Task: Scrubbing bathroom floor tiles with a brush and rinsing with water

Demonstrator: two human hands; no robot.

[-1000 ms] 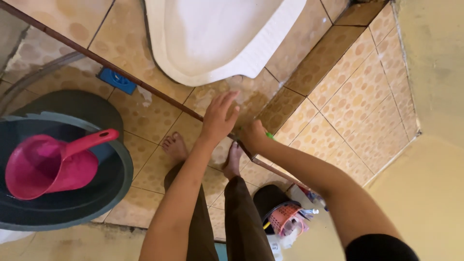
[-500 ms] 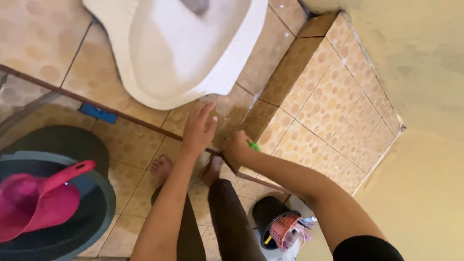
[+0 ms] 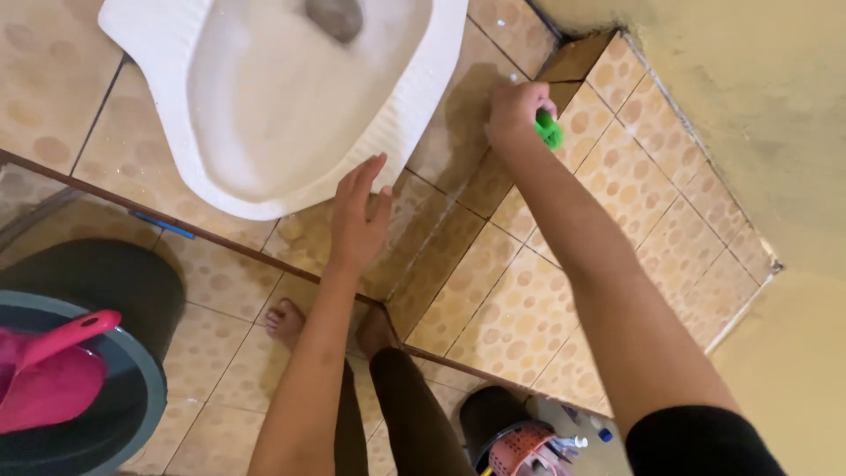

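Right hand (image 3: 515,110) fist-closed round a green scrub brush (image 3: 548,130) – pressed on tiled step by wall corner. Left hand (image 3: 357,216) flat, fingers spread, holding nothing – resting beside white squat toilet (image 3: 264,97) rim.

Warm, even light fills the frame, moderately bright, with a yellowish cast. No glare shows. A soft shadow falls left of the right hand's (image 3: 518,110) grip on the green brush (image 3: 549,130), across the floor tiles (image 3: 520,317). Below that grip, the forearm looms large and slightly soft. Straight tile lines bend slightly near the edges.
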